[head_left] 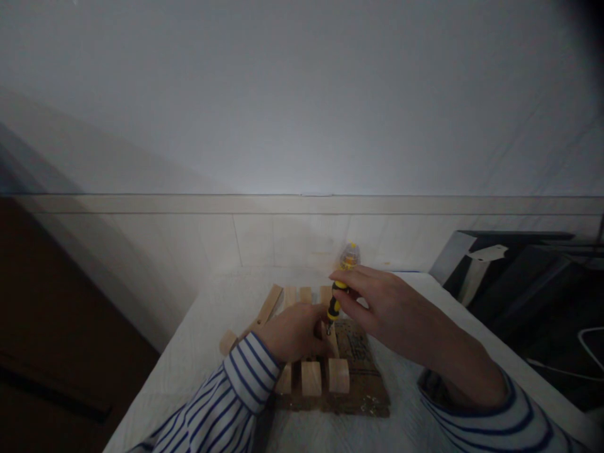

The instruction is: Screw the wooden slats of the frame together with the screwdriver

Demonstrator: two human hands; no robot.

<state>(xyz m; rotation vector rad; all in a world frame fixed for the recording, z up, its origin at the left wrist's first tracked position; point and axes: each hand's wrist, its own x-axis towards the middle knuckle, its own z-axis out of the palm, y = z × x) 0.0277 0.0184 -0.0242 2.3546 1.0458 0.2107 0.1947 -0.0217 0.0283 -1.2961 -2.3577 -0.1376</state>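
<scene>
My right hand [377, 305] is closed around the top of a yellow and black screwdriver [334, 308]. The tool stands steeply, tip down, against a pale wooden strip [332, 343]. Beside the tip, my left hand [297, 330] is closed on that strip, its fingertips partly hidden. Below my hands a wooden block [311, 379] and a second block with a rounded side [338, 376] rest on a brown board [365, 377]. Another wooden piece [284, 380] is half covered by my left wrist. Whether a screw sits under the tip is too small to tell.
A jointed wooden strip [268, 305] and a small block [228, 343] lie left of my left hand. More wooden ends [306, 294] show behind it. A clear container with yellow contents [350, 257] stands at the wall. Dark panels [519, 283] lean beyond the white table's [184, 377] right edge.
</scene>
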